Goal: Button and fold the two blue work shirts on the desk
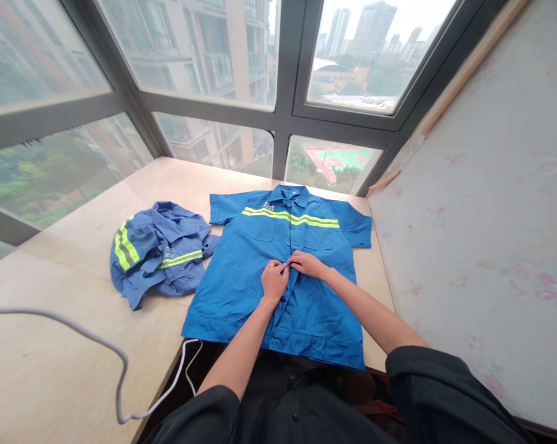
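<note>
A blue short-sleeved work shirt (pixel 241 283) lies spread out with its collar toward the window and yellow-and-grey reflective bands across the chest. At the middle of its front placket, my left hand (pixel 275 280) pinches the cloth edge; a ring shows on one finger. Right beside it, my right hand (pixel 306 264) pinches the same placket from the other side. The fingertips of both hands nearly meet there. Whether a button is between them is hidden. Above my hands, the upper front edges lie together, with buttons visible near the collar.
Left of the shirt sits a crumpled blue work garment (pixel 167 253) with reflective bands. A white cable (pixel 91 336) loops over the left part of the pale ledge (pixel 52 277) and its front edge. Windows (pixel 204 55) border the back; a flowered wall (pixel 482 203) stands at the right.
</note>
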`<action>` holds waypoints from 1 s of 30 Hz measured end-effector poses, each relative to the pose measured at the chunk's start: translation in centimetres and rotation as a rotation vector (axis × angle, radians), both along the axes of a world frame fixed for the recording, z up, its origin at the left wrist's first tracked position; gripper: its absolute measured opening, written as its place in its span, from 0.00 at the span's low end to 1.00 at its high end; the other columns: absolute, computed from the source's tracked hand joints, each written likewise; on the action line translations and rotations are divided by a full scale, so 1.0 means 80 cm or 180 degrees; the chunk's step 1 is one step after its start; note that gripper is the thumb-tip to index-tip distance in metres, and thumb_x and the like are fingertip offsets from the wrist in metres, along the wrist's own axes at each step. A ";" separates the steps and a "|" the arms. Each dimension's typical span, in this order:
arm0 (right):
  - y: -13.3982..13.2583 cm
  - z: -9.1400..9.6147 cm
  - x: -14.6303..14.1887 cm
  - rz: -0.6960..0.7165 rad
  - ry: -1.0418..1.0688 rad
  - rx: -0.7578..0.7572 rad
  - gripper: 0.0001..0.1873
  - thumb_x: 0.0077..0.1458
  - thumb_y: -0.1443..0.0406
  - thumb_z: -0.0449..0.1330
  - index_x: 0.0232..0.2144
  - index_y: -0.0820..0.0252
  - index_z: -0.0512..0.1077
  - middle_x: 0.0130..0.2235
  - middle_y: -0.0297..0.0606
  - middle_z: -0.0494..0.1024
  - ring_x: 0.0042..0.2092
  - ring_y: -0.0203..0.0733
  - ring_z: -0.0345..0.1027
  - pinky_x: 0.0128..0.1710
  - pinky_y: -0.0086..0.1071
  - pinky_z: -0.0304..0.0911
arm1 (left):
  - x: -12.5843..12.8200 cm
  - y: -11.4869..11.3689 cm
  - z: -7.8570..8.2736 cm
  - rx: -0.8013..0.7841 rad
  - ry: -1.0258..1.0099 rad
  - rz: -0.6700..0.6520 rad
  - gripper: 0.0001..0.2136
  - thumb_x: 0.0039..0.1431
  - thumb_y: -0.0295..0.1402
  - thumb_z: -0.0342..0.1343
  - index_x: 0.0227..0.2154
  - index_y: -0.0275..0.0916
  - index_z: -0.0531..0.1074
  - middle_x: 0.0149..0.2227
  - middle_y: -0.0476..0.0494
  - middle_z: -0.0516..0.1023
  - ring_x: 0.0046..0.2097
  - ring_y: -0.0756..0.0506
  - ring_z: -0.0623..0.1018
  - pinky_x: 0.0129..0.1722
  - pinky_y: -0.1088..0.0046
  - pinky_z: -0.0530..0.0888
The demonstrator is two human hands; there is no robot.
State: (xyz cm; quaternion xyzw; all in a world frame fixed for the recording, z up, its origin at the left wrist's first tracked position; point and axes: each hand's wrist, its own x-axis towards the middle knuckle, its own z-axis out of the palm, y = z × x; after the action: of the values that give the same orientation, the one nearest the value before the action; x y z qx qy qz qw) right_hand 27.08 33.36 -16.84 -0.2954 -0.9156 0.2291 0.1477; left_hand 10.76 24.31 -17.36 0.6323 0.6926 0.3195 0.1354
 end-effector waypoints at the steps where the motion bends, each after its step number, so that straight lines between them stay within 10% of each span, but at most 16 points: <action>1: 0.000 -0.001 0.000 -0.0023 0.0071 -0.0052 0.11 0.60 0.70 0.57 0.42 0.60 0.77 0.38 0.40 0.73 0.41 0.40 0.69 0.44 0.33 0.66 | 0.000 0.000 -0.001 -0.0002 -0.0006 -0.0018 0.11 0.62 0.35 0.55 0.42 0.43 0.80 0.40 0.44 0.76 0.39 0.47 0.75 0.39 0.73 0.69; 30: 0.000 0.017 -0.004 0.0449 -0.0915 0.0804 0.10 0.64 0.70 0.51 0.37 0.60 0.72 0.37 0.41 0.72 0.37 0.40 0.65 0.37 0.30 0.62 | 0.002 -0.001 0.000 -0.0079 0.0826 -0.0408 0.16 0.68 0.28 0.42 0.44 0.39 0.76 0.44 0.39 0.75 0.41 0.44 0.73 0.42 0.69 0.67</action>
State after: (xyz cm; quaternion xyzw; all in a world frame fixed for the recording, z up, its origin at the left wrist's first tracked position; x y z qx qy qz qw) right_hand 26.79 33.34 -15.50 -0.2393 -0.9672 0.0777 0.0349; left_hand 10.92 24.26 -17.34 0.7095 0.6665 0.2172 0.0727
